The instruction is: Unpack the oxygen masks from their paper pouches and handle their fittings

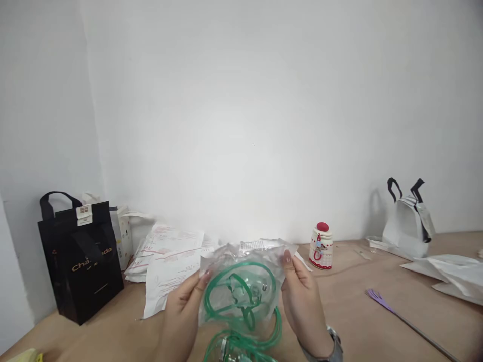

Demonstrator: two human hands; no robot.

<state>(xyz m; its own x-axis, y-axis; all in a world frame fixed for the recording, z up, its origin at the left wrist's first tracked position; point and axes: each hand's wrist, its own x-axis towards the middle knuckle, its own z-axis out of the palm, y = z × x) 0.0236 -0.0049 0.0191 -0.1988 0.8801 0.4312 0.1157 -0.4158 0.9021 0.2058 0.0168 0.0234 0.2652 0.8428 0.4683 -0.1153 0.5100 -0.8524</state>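
Note:
Between my two hands is a clear plastic bag (277,296) with a green oxygen mask (251,289) and its coiled green tubing inside. My left hand (184,306) pinches the bag's left edge between thumb and fingers. At the opposite edge, my right hand (302,296) grips the plastic near the upper corner, its thumb on top. Beneath the bag, more green tubing (260,344) lies looped around a clear piece at the bottom edge of the view; the bag partly hides it.
A black paper bag (81,266) and printed papers (169,271) stand left on the brown table (350,311). Behind my right hand is a white bottle (321,246) with a red top. Farther right are a purple-tipped rod (407,322), white bag (407,226) and white paper (453,274).

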